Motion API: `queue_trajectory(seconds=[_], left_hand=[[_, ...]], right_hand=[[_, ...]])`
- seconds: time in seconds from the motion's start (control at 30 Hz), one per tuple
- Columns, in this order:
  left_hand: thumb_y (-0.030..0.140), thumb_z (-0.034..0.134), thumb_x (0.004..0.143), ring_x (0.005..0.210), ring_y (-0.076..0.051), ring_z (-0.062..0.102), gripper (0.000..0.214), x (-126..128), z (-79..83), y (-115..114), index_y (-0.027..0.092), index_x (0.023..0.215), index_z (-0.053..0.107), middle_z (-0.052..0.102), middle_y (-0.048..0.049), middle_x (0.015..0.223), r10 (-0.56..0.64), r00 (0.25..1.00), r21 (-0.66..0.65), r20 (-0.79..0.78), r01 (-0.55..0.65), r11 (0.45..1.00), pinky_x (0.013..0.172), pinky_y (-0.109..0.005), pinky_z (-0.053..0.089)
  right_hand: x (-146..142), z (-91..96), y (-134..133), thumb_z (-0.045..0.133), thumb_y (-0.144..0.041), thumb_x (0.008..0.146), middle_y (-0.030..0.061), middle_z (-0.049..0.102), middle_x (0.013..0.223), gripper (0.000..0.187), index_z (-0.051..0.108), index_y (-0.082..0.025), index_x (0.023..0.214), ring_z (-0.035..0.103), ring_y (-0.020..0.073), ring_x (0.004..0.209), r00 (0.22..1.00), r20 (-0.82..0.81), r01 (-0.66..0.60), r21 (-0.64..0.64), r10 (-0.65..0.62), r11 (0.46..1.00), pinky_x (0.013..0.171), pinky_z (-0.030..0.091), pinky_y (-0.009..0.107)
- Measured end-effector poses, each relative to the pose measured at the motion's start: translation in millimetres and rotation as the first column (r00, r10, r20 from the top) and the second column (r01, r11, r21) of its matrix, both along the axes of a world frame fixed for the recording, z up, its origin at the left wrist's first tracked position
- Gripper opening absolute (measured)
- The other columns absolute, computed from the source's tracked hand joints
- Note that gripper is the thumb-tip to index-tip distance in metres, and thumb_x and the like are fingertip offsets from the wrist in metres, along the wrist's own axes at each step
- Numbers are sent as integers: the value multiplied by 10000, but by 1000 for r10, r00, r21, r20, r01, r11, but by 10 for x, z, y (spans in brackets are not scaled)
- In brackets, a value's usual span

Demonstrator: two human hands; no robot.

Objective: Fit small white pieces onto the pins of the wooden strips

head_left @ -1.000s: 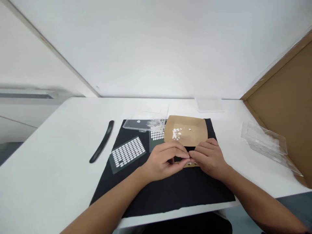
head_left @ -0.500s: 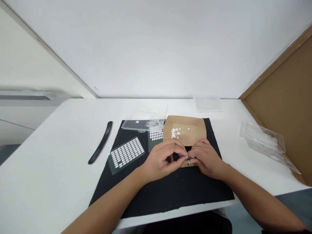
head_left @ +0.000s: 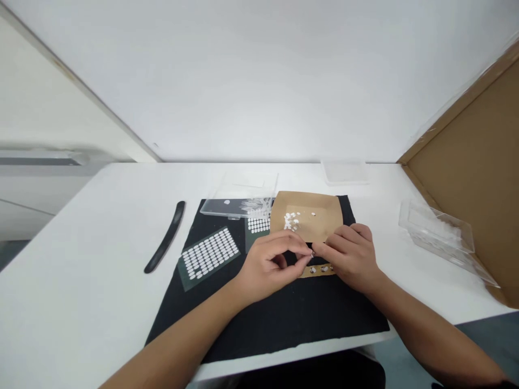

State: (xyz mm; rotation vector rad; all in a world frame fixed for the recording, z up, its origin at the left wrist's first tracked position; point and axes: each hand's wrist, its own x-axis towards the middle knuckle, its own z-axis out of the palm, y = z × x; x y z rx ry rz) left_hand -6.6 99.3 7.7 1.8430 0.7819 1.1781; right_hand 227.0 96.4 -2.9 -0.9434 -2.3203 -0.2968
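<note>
My left hand (head_left: 275,263) is closed in a pinch, thumb against index finger, over the black mat. A tiny shiny piece (head_left: 312,254) shows at its fingertips, too small to name. My right hand (head_left: 352,260) touches the same spot with its index fingertip, its other fingers curled in; whether it grips anything is hidden. Just below the fingertips lies a narrow tan strip (head_left: 318,270) with several small shiny round pieces carrying white bits. Its right end goes behind my right hand. Beyond my hands stands a tan paper tray (head_left: 324,221) holding small white bits (head_left: 290,220).
The black mat (head_left: 292,324) bears two dark sheets with white oval stickers (head_left: 211,251). A clear case (head_left: 239,205) with white slivers overlaps its back edge. Left lies a black curved file (head_left: 165,237); right, clear boxes (head_left: 440,232) near a cardboard panel (head_left: 470,162). Another clear container (head_left: 344,173) sits behind.
My right hand has shifted slightly right and curled its fingers more, uncovering more of the tan strip. My left hand keeps its pinch in nearly the same place.
</note>
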Motion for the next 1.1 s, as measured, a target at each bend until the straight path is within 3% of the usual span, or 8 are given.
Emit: queue_trajectory(seconds=[0.13, 0.4, 0.8, 1.1], left_hand=[[154, 754, 889, 618, -104, 693, 51, 34, -4, -39, 150, 929, 785, 737, -67, 866, 31, 999, -140, 29, -27, 990, 385, -112, 516], [214, 779, 878, 578, -97, 674, 113, 3, -71, -31, 123, 945, 780, 705, -68, 910, -24, 992, -383, 121, 69, 921, 361, -135, 559], [288, 840, 845, 678, -156, 707, 184, 30, -62, -12, 114, 872, 784, 695, -86, 917, -20, 978, -521, 209, 128, 844, 356, -190, 585], [303, 868, 748, 628, -149, 681, 229, 63, -59, -17, 106, 795, 761, 712, -75, 858, 73, 987, -647, 143, 38, 761, 352, -201, 575]], right_hand=[[-9, 15, -10, 543, -146, 1064, -13, 623, 706, 231, 702, -313, 1058, 485, 180, 761, 1000, -13, 22, 11, -22, 1000, 726, 264, 395], [-65, 70, -37, 545, -59, 942, 2, 563, 673, 238, 649, -267, 993, 428, 201, 746, 995, 86, 39, 31, -42, 999, 713, 261, 402], [-63, 88, -49, 553, -56, 906, -2, 560, 669, 244, 645, -255, 1012, 426, 204, 744, 994, 100, 42, 78, -49, 996, 718, 262, 405], [-89, 74, -25, 588, -81, 927, -18, 572, 693, 182, 665, -238, 978, 424, 184, 760, 988, 141, 49, 94, -62, 994, 767, 276, 386]])
